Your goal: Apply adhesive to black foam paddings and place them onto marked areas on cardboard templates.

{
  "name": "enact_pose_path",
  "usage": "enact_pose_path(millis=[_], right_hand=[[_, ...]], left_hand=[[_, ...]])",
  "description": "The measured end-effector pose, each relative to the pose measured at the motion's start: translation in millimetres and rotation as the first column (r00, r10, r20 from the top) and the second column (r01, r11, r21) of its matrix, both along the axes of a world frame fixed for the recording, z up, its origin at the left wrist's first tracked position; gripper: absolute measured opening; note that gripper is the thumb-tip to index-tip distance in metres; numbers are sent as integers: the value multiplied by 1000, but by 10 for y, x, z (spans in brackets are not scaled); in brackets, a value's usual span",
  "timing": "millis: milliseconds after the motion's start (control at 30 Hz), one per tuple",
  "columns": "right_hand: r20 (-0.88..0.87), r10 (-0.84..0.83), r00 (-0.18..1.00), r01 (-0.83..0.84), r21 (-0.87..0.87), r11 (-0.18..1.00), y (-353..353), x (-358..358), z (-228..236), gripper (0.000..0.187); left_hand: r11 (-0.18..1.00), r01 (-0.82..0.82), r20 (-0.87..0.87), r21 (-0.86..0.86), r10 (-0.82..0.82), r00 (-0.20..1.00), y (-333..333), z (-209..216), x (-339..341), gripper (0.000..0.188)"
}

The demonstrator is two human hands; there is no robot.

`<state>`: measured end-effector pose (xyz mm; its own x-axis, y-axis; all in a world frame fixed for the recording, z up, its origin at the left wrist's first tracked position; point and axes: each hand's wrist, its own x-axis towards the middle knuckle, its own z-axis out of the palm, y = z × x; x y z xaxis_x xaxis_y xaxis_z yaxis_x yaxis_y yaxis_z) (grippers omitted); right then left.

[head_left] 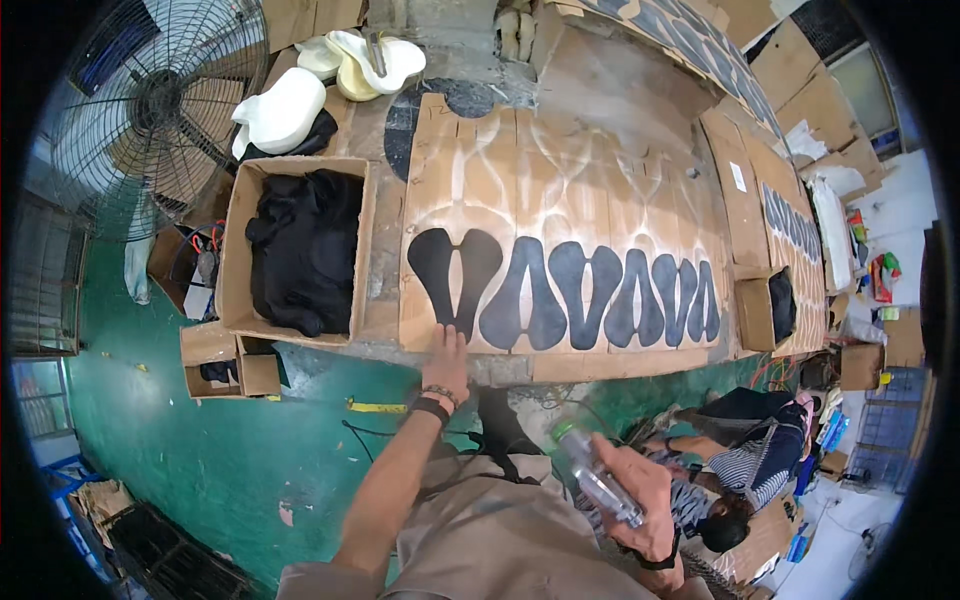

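Black saddle-shaped cutout lying at the left end of a row of such pieces on the cardboard-covered bench.

Left hand is resting flat, fingers open, touching the cutout's lower tip at the bench's near edge. Right hand is gripping a clear plastic bottle near the body. A cardboard box of black material is sitting left of the bench; white foam forms behind it.

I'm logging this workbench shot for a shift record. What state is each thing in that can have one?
Left hand: open, fingertips resting on the leftmost black cutout.
Right hand: closed around a clear bottle, held tilted.
Black cutouts: lying flat in a row on the cardboard board.
Cardboard box: open, filled with black material.
Fan: cannot tell whether running.
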<state>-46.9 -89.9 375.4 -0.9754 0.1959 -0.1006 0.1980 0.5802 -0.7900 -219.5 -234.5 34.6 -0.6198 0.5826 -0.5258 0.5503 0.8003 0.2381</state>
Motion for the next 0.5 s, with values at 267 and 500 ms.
enact_pose_path(millis=[267, 500], right_hand=[[-4, -110, 994, 110, 82, 991, -36, 184, -110, 64], [16, -72, 997, 70, 102, 992, 29, 310, -135, 87]], left_hand=[[1000, 11, 25, -3, -11, 1000, -37, -120, -8, 111], [1000, 13, 40, 11, -14, 999, 3, -111, -11, 111]])
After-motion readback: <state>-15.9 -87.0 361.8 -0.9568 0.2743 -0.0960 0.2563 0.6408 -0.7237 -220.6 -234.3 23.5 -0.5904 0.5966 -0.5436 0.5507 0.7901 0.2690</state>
